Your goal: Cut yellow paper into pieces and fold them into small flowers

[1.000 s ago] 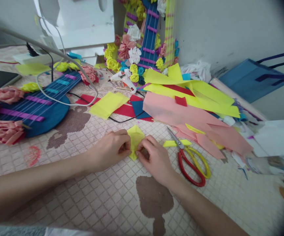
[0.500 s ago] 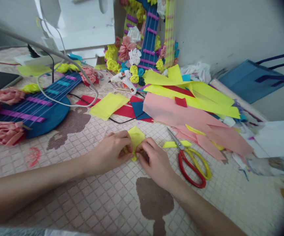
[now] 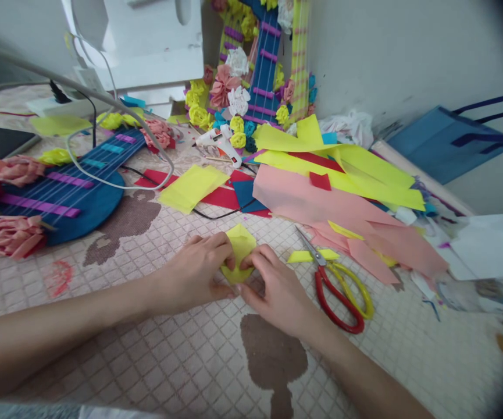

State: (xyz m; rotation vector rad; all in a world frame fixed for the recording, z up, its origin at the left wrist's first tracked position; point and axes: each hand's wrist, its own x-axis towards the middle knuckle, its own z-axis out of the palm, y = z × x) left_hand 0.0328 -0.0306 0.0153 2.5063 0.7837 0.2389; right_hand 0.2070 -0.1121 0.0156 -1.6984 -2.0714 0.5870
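A small folded piece of yellow paper (image 3: 241, 247) lies on the patterned cloth between my hands, one corner pointing away from me. My left hand (image 3: 201, 265) grips its left side, fingers curled on top and thumb at the near edge. From the other side my right hand (image 3: 277, 285) holds it with bent fingers and the thumb low, close to the left thumb. Part of the paper's near edge is hidden by the fingers. Scissors (image 3: 330, 279) with red and yellow handles lie to the right of my right hand.
Beyond my hands lie cut yellow sheets (image 3: 194, 187), pink sheets (image 3: 316, 198) and a white glue gun (image 3: 220, 144) with a black cord. A blue flower-trimmed guitar craft (image 3: 81, 198) is at left; another blue guitar (image 3: 263, 64) leans at the back. A white cable (image 3: 120, 186) loops above.
Both thumbs have shifted down toward the paper's near edge, and the fingers have opened a little from the pinch. More of the yellow paper shows between my hands.
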